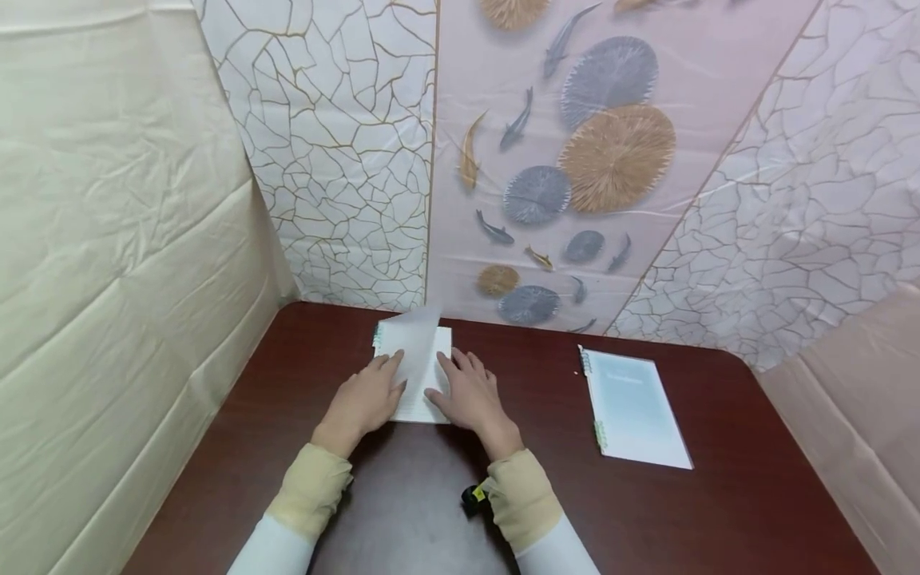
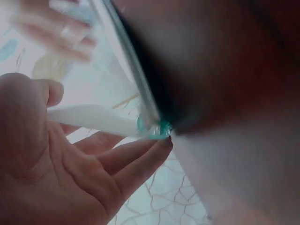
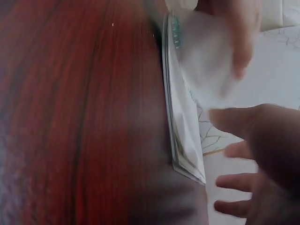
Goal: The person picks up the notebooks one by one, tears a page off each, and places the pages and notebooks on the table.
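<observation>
A ring-bound notebook (image 1: 422, 411) lies on the table, its green rings (image 2: 154, 127) along the left edge. One page (image 1: 420, 339) stands raised and leans over toward the left. My left hand (image 1: 365, 395) is at the notebook's left side, its fingers fairly straight. In the left wrist view the page passes between its thumb and fingers, whose tips reach the rings. My right hand (image 1: 470, 391) is over the notebook's right side, fingers spread, nothing gripped. The right wrist view shows this right hand (image 3: 267, 154) just off the notebook's edge (image 3: 187, 140).
A second ring-bound notebook (image 1: 636, 407) with a pale blue cover lies at the right on the dark red-brown table (image 1: 287, 479). A small black and yellow object (image 1: 473, 497) sits beside the right sleeve. Patterned cloth (image 1: 359, 160) hangs behind the table's back edge.
</observation>
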Motion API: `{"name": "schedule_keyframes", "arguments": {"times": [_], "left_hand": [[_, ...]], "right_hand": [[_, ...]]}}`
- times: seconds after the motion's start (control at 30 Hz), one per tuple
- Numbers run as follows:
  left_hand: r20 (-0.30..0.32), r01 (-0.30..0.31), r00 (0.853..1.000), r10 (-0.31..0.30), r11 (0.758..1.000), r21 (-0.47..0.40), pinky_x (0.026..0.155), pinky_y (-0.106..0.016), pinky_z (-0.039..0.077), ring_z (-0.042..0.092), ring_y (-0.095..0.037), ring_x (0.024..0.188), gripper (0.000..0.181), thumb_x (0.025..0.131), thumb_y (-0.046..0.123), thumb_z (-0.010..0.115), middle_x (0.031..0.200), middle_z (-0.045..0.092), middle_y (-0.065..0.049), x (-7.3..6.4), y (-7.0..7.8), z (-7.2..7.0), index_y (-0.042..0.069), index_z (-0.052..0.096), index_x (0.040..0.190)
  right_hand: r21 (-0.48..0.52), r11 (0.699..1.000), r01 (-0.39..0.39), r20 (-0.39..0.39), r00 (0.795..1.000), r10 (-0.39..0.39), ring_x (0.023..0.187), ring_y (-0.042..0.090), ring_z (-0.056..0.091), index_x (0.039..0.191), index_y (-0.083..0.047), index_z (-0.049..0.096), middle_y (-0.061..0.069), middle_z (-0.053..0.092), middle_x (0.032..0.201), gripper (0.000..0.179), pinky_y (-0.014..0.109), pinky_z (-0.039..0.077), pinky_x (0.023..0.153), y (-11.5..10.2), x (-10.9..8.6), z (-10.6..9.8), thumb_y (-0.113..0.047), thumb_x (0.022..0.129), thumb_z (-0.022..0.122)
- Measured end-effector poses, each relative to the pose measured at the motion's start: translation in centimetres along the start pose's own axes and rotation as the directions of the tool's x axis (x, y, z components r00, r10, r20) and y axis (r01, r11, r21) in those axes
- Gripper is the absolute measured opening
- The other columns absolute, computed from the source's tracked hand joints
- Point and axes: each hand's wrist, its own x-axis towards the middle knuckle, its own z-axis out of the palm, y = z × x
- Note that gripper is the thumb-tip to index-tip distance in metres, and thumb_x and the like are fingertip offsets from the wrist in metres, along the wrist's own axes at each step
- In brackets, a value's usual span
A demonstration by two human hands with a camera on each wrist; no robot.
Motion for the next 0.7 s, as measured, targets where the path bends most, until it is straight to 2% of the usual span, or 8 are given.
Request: {"name": "schedule_keyframes", "arguments": {"times": [0.1,0.2,0.3,0.37,0.43,0.57,0.7], "left_hand": [[-0.052,0.023,0.998,-0.024,1.0,-0.015,0.096,-0.063,0.055,0.064,-0.048,0.124,0.057,0.11,0.034,0.053,0.148,0.059,-0.023,-0.3,-0.2,-1.8,0.006,0.048,0.159],[-0.143,0.077,0.986,-0.081,0.997,-0.032,0.082,-0.063,0.058,0.071,-0.049,0.106,0.051,0.107,0.034,0.059,0.129,0.071,-0.023,-1.0,-0.2,-4.2,0.005,0.058,0.149],[-0.258,0.136,0.954,-0.15,0.988,-0.072,0.07,-0.063,0.058,0.073,-0.049,0.09,0.043,0.103,0.026,0.065,0.114,0.075,-0.025,-2.0,-0.1,-6.3,0.002,0.064,0.139],[-0.304,0.178,0.931,-0.202,0.979,-0.102,0.066,-0.062,0.057,0.072,-0.05,0.084,0.041,0.102,0.02,0.066,0.112,0.074,-0.029,-2.5,-0.1,-7.4,-0.002,0.064,0.137],[-0.324,0.224,0.913,-0.248,0.968,-0.111,0.064,-0.063,0.057,0.072,-0.051,0.082,0.041,0.101,0.014,0.065,0.111,0.073,-0.032,-3.0,-0.4,-8.1,-0.005,0.062,0.137],[-0.324,0.301,0.888,-0.326,0.945,-0.126,0.061,-0.063,0.056,0.07,-0.053,0.078,0.043,0.1,0.011,0.065,0.11,0.071,-0.036,-3.6,-1.6,-8.7,-0.009,0.059,0.138],[-0.307,0.359,0.868,-0.39,0.92,-0.156,0.067,-0.065,0.056,0.069,-0.056,0.086,0.047,0.099,0.013,0.067,0.116,0.069,-0.036,-3.8,-3.3,-8.8,-0.009,0.059,0.139]], "right_hand": [[-0.059,0.997,-0.049,0.094,0.994,0.054,0.159,0.041,0.023,0.164,-0.017,0.042,0.015,0.027,0.173,0.08,0.068,0.03,0.12,0.2,-0.2,0.2,-0.058,0.1,0.067],[-0.069,0.995,-0.065,0.122,0.99,0.073,0.161,0.039,0.02,0.165,-0.017,0.04,0.014,0.024,0.174,0.085,0.067,0.028,0.121,0.4,-0.3,0.5,-0.062,0.098,0.067],[-0.056,0.997,-0.053,0.109,0.992,0.058,0.16,0.039,0.02,0.165,-0.016,0.041,0.015,0.024,0.174,0.085,0.068,0.027,0.12,0.6,-0.5,0.5,-0.061,0.099,0.067],[-0.047,0.998,-0.045,0.104,0.993,0.05,0.16,0.04,0.02,0.165,-0.015,0.04,0.015,0.024,0.174,0.085,0.069,0.027,0.12,0.6,-0.6,0.5,-0.06,0.099,0.067],[-0.043,0.998,-0.041,0.1,0.994,0.045,0.16,0.04,0.02,0.165,-0.015,0.041,0.015,0.025,0.174,0.084,0.07,0.027,0.12,0.7,-0.6,0.5,-0.06,0.099,0.068],[-0.038,0.998,-0.039,0.092,0.995,0.043,0.16,0.04,0.02,0.165,-0.015,0.041,0.015,0.025,0.174,0.084,0.07,0.027,0.12,0.7,-0.6,0.6,-0.06,0.099,0.068],[-0.036,0.999,-0.035,0.09,0.995,0.038,0.16,0.04,0.02,0.165,-0.015,0.041,0.015,0.025,0.174,0.084,0.071,0.026,0.12,0.8,-0.5,0.9,-0.06,0.099,0.068]]}}
